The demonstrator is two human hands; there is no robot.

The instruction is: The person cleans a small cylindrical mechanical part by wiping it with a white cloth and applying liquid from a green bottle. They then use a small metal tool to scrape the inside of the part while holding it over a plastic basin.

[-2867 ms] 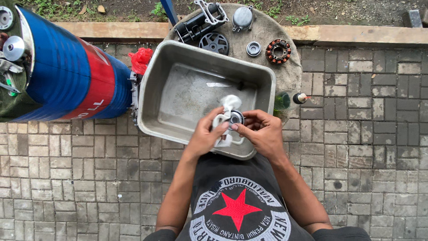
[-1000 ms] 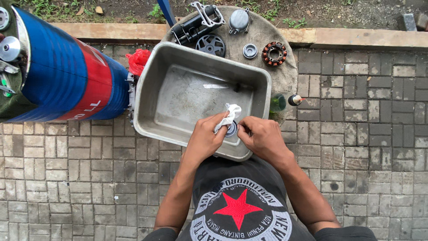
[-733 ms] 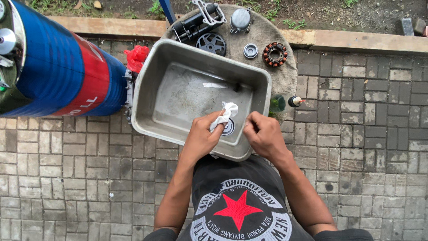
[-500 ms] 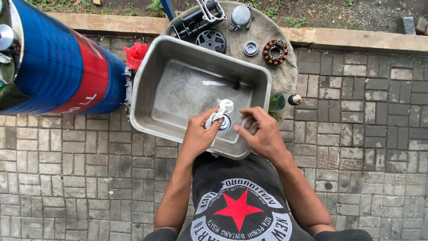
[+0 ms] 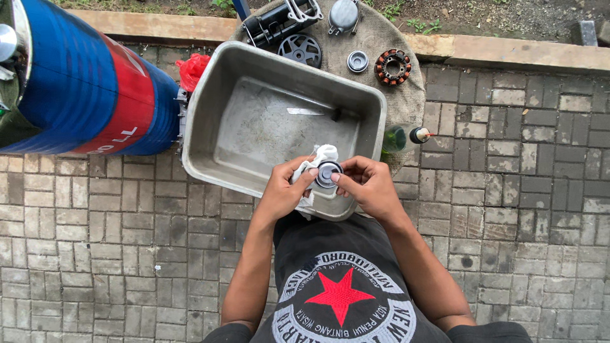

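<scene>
Over the near rim of a large grey metal basin (image 5: 222, 82), both my hands hold a small round dark metal part (image 5: 328, 173) wrapped in a white cloth (image 5: 324, 154). My left hand (image 5: 283, 190) grips the cloth and the part from the left. Fingertips of my right hand (image 5: 368, 184) pinch the part from the right. A thin metal tool (image 5: 311, 112) lies on the basin floor.
A blue and red drum (image 5: 82, 82) lies at the left. Behind the basin a round burlap-covered surface (image 5: 413, 95) carries a wound coil ring (image 5: 392, 65), a small metal ring (image 5: 358, 61), a spoked disc (image 5: 300, 48) and engine parts. A green bottle (image 5: 394, 138) and small oil can (image 5: 419, 134) stand at the right. Brick paving surrounds.
My right hand left the part for a moment, then came back and pinches it again. The cloth-wrapped part stayed over the basin's near rim in my left hand.
</scene>
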